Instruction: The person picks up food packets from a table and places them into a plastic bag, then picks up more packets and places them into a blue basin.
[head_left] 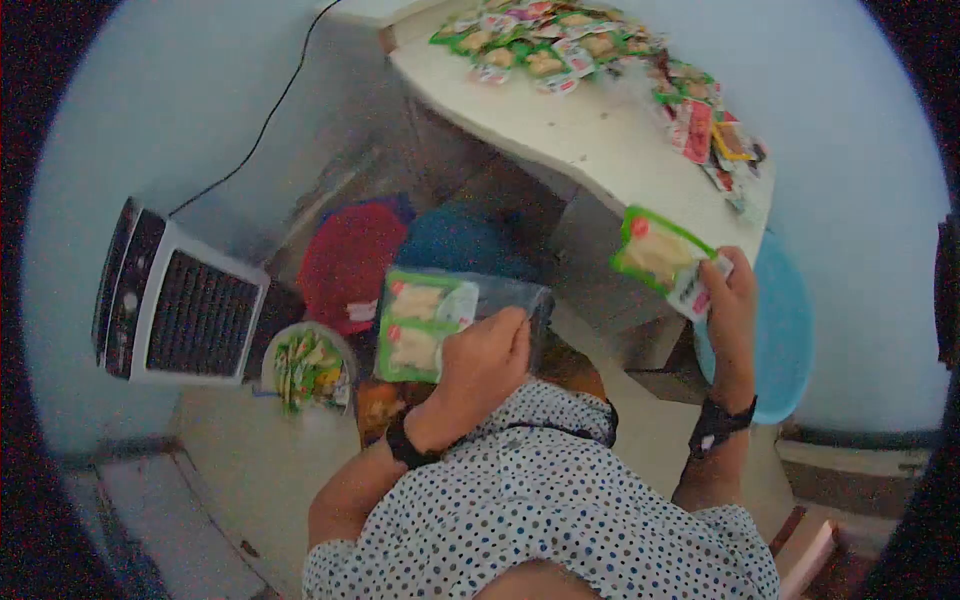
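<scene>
A: Left hand (pixel 485 360) is up front, fingers curled over the near edge of a clear bag (pixel 455 320), gripping it firmly. What's in it?

B: Two green packs (pixel 415 325) show through the film, stacked one beyond the other, just left of the knuckles. Any more behind the hand I can't tell.

A: And the right hand (pixel 730 305)?

B: One packet (pixel 658 255), pinched at its near corner between thumb and fingers. It sticks out up and to the left of the hand, long axis slanting towards the bag.

A: So how do packet and bag lie?

B: Apart, with open air between them. The packet sits right of the bag and a little farther out; the bag's clear end faces right, towards it. The right hand is the nearer one to the table (pixel 590 140).

A: Plenty on there.

B: A pile (pixel 560 45) beyond both hands, too many to count. One bowl (pixel 275 350) of green packs sits on the floor left of the left hand, one cooler (pixel 185 310) further left.
</scene>
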